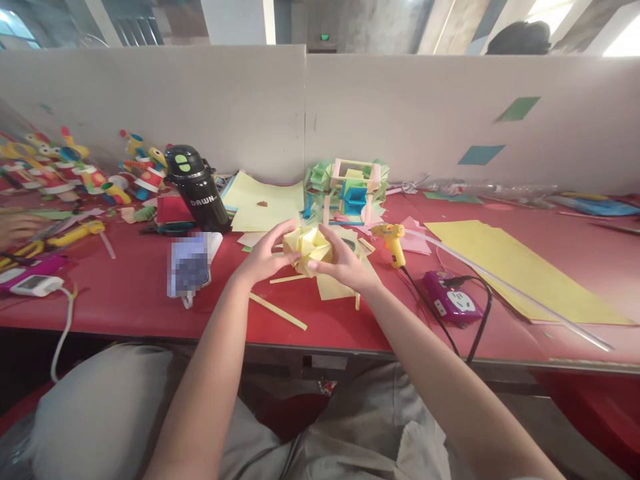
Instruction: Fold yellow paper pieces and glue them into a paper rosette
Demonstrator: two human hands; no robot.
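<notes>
Between my two hands is a folded yellow paper ornament (pixel 311 245), its pleats pointing up toward me. My left hand (pixel 267 257) grips its left side, thumb at the near face. On the opposite side my right hand (pixel 345 261) closes around it, thumb in front. Under and around the hands lie yellow paper sheets (pixel 336 288) and narrow paper strips (pixel 278 311). Just beyond stands a paper lantern-like frame (pixel 354 193) with green folded pieces and a blue one. A yellow glue gun (pixel 394 243) rests to the right of my right hand.
A black bottle (pixel 197 190) and a phone (pixel 193 267) are on the left. On the right are a purple power socket (pixel 453 298) with cords, a clear glue stick (pixel 525 293) and large yellow sheets (pixel 520 267). Another person's hand (pixel 20 230) shows at far left.
</notes>
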